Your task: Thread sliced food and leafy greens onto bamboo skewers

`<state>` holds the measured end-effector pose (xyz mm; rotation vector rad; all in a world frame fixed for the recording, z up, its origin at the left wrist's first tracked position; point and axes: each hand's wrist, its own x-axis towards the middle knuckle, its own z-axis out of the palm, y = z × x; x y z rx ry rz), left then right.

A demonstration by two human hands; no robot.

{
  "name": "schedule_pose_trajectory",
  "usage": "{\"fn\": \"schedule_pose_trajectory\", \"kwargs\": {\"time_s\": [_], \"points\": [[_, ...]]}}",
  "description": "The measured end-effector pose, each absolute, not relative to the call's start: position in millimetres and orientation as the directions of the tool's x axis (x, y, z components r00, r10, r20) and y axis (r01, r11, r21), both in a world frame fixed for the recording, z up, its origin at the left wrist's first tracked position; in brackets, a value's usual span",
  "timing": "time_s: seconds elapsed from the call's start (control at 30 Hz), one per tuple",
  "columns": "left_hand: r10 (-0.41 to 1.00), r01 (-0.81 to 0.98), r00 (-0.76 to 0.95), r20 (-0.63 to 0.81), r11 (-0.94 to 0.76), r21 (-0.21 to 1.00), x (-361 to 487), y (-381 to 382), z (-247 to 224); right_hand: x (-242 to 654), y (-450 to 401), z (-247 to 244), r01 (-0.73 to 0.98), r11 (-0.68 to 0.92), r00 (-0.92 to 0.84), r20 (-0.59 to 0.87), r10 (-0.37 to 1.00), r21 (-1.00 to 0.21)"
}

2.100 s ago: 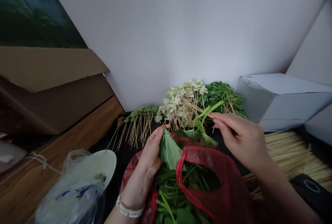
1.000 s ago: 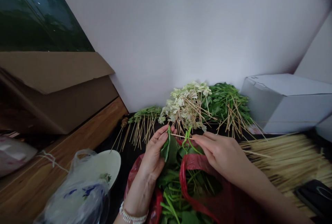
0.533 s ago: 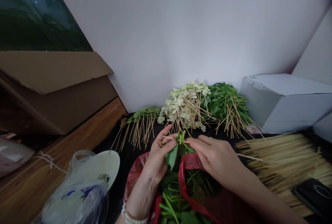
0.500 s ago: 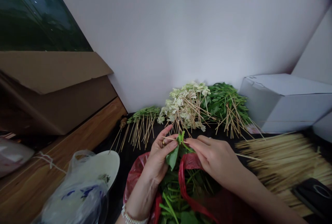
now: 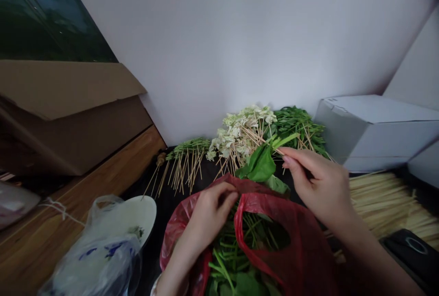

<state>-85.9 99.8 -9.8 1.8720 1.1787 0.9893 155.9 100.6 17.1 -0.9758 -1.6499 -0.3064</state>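
Holds a bunch of green leaves (image 5: pixel 262 166) up over the far edge of a red bag (image 5: pixel 180 223), on a thin stick (image 5: pixel 279 151). Pinches the thin stick between thumb and finger of the right hand (image 5: pixel 320 179), with light green stems poking out beside the fingertips. Has the left hand (image 5: pixel 211 211) bent over the open bag, with finger and thumb tips close together, but too hard to see to tell if pinching anything. Shows lots of loose greens (image 5: pixel 222 259) inside the bag. Behind, near the wall (image 5: pixel 222 35), shows pale leaves on sticks (image 5: pixel 240 127), next to dark green leaves on sticks (image 5: pixel 295 120), and a small green row on sticks (image 5: pixel 188 144) to the left. To the right, shows a white box (image 5: pixel 387 138), a big pile of bare sticks (image 5: pixel 387 202) and a black thing (image 5: pixel 404 255). To the left, shows a white bowl (image 5: pixel 148 214), a see-through bag (image 5: pixel 92 264) and a brown box (image 5: pixel 68 131).
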Motion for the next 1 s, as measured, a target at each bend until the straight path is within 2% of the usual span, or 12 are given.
{"fn": "schedule_pose_trajectory", "kwargs": {"time_s": [0.03,0.1,0.17,0.2,0.27,0.33,0.4,0.47,0.53,0.67,0.83,1.0], "points": [[0.869,0.438,0.453,0.2,-0.413,0.798,-81,93,-8,156,101,17,0.733,0.619,-0.024,0.899,0.438,-0.282],[0.674,0.407,0.731,0.108,-0.557,0.724,-71,81,-6,156,100,17,0.729,0.627,-0.048,0.893,0.448,-0.275],[0.499,0.323,0.865,0.043,-0.622,0.713,-65,76,-4,155,100,16,0.718,0.642,-0.075,0.887,0.456,-0.27],[0.476,0.306,0.879,0.035,-0.619,0.723,-65,76,-2,154,100,16,0.714,0.648,-0.084,0.886,0.456,-0.266],[0.58,0.331,0.812,0.073,-0.56,0.76,-70,81,3,154,99,16,0.712,0.653,-0.087,0.89,0.447,-0.258],[0.75,0.385,0.645,0.145,-0.483,0.786,-81,90,10,155,99,17,0.716,0.651,-0.083,0.895,0.438,-0.252],[0.84,0.457,0.511,0.182,-0.444,0.771,-96,97,16,156,99,18,0.721,0.646,-0.08,0.895,0.439,-0.252],[0.848,0.528,0.512,0.135,-0.435,0.729,-111,99,21,157,98,18,0.726,0.639,-0.083,0.89,0.448,-0.254],[0.82,0.579,0.572,0.029,-0.429,0.693,-123,96,23,157,98,17,0.729,0.637,-0.088,0.888,0.452,-0.252],[0.764,0.629,0.635,-0.112,-0.428,0.649,-135,83,24,156,99,16,0.73,0.637,-0.094,0.887,0.453,-0.248],[0.783,0.658,0.612,-0.112,-0.425,0.622,-130,68,16,153,98,15,0.716,0.652,-0.097,0.889,0.448,-0.25],[0.773,0.66,0.632,-0.049,-0.505,0.556,-119,58,6,152,97,15,0.716,0.651,-0.094,0.888,0.449,-0.254]]}}
